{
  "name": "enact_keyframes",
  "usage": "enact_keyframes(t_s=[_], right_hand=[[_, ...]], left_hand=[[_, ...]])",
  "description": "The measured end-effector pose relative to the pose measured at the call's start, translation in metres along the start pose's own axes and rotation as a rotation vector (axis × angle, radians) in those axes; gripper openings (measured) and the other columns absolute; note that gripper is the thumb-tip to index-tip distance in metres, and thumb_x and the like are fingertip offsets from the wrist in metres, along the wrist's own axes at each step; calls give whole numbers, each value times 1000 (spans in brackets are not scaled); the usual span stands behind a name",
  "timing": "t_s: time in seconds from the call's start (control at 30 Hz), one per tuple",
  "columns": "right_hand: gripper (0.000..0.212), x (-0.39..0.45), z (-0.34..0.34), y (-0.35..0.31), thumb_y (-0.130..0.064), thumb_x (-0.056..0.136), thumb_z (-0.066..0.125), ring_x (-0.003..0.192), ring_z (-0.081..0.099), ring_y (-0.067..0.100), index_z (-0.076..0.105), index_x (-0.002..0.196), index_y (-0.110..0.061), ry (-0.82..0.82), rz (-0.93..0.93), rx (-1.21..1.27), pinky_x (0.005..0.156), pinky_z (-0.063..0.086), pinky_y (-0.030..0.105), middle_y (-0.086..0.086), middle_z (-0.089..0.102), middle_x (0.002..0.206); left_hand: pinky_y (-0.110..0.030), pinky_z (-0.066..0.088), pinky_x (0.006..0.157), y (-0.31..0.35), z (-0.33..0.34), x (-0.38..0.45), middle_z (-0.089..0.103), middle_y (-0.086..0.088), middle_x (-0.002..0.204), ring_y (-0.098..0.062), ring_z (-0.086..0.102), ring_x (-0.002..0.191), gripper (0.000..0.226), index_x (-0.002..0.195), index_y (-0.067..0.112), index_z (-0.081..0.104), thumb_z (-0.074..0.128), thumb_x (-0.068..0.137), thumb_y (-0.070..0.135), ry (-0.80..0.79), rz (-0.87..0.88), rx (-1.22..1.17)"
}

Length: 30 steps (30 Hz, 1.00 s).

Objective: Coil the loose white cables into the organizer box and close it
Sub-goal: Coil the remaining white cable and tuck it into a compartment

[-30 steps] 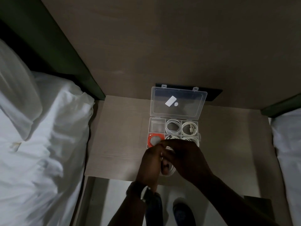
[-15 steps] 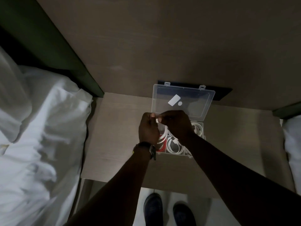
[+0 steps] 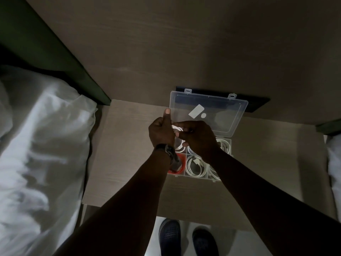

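Observation:
A clear plastic organizer box (image 3: 195, 177) sits on the wooden nightstand (image 3: 129, 145), its lid (image 3: 221, 111) standing open against the wall. Both hands hover over the box's far left compartment. My left hand (image 3: 161, 131) and my right hand (image 3: 196, 136) together pinch a coiled white cable (image 3: 178, 131), thumb of the left hand raised. Part of that coil hangs into the compartment (image 3: 180, 147). Other compartments hold coiled white cables (image 3: 195, 166) and an orange-red cable (image 3: 181, 166), partly hidden by my left wrist and watch.
A bed with white sheets (image 3: 42, 154) lies to the left, another white bed edge (image 3: 335, 163) to the right. A dark slot (image 3: 256, 106) is in the wall behind the lid. My dark shoes (image 3: 169, 237) stand on the floor below the nightstand's front edge.
Both hands carried the white coil from the nightstand's front edge up over the box's far left compartment. The camera view shifted slightly.

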State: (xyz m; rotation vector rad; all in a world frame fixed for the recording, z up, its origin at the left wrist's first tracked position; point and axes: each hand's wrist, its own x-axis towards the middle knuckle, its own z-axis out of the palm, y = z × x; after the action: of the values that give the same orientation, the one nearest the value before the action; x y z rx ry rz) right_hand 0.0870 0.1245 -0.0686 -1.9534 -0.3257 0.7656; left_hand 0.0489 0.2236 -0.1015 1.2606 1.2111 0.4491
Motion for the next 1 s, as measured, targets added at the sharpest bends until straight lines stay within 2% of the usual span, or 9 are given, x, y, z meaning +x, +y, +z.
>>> enact_keyframes(t_s=[0.1, 0.17, 0.37, 0.47, 0.57, 0.67, 0.73, 0.83, 1.0], right_hand=[[23, 2, 0, 2, -10, 79, 79, 52, 66, 6, 78, 94, -27, 67, 77, 224, 58, 57, 30, -17, 67, 56], [23, -1, -2, 3, -7, 77, 80, 58, 66, 9, 77, 86, -29, 91, 98, 362, 58, 56, 29, -13, 68, 58], [21, -9, -1, 4, 2, 83, 72, 75, 70, 16, 75, 99, -11, 122, 132, 635, 62, 60, 29, 6, 74, 83], [23, -10, -1, 5, 3, 84, 71, 79, 71, 17, 75, 100, -13, 130, 120, 692, 67, 62, 32, 7, 75, 89], [25, -10, -9, 9, 5, 85, 67, 80, 72, 17, 75, 104, -10, 151, 82, 750, 73, 62, 35, 4, 76, 85], [29, -14, -13, 14, 7, 87, 63, 77, 71, 15, 71, 113, -3, 160, 63, 797, 72, 61, 33, 1, 75, 78], [29, -17, -13, 16, 6, 87, 64, 77, 71, 15, 71, 113, -5, 131, 60, 813, 68, 62, 29, 1, 75, 79], [26, -21, -13, 19, 4, 84, 68, 79, 72, 17, 74, 107, -8, 19, 77, 753, 61, 59, 27, 4, 77, 85], [24, -18, -13, 23, 5, 80, 74, 75, 70, 22, 74, 104, 2, -119, 79, 463, 59, 61, 30, 17, 74, 87]], left_hand=[[-39, 47, 66, 4, 1, -1, 55, -15, 64, -26, 52, 62, 57, 73, -5, 61, 60, 86, 51, -39, 62, -5], [-40, 47, 67, 4, -2, -2, 55, -13, 68, -24, 52, 65, 54, 79, -1, 60, 58, 87, 52, -110, 110, 20], [-36, 53, 71, -11, -25, -16, 71, -11, 76, -22, 67, 73, 56, 83, 12, 69, 37, 95, 56, -158, 193, 167], [-33, 53, 67, -9, -30, -16, 70, -7, 73, -21, 67, 70, 61, 89, 13, 66, 32, 93, 64, -62, 57, 187], [-32, 49, 66, 0, -41, -9, 66, -4, 75, -20, 63, 68, 60, 95, 16, 63, 29, 92, 65, -127, -111, 269], [-22, 36, 43, 5, -64, -9, 55, 0, 57, -12, 44, 44, 38, 76, 17, 61, 37, 93, 41, -301, -391, 128], [-20, 32, 37, 4, -75, -11, 53, 1, 55, -10, 41, 41, 30, 76, 14, 64, 42, 92, 27, -340, -440, 39], [-26, 44, 52, 2, -79, -10, 58, -1, 63, -11, 50, 53, 27, 80, 14, 72, 49, 94, 15, -361, -324, -40], [-40, 46, 75, 3, -73, -4, 62, -8, 73, -25, 53, 72, 17, 93, 17, 76, 60, 91, 16, -453, -137, -17]])
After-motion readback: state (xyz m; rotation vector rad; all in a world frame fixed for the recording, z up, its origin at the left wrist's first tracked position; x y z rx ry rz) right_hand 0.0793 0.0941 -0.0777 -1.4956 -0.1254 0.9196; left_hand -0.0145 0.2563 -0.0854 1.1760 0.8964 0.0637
